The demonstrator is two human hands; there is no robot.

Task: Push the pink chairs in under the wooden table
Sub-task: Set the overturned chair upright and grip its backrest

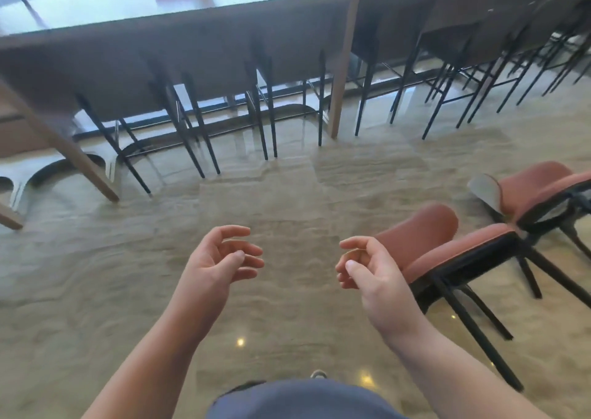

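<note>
Empty-handed between chairs — two still out.

Our left hand (220, 258) and right hand (364, 268) hang loosely curled, grasping nothing; two pink chairs (447, 252) stand lower right, well clear of the wooden table (192, 18) across the top — likely next.

Two chairs (447, 258) stand right, apart from the table (192, 28) ahead.

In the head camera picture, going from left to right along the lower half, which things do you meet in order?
left hand → right hand → nearer pink chair → farther pink chair
</note>
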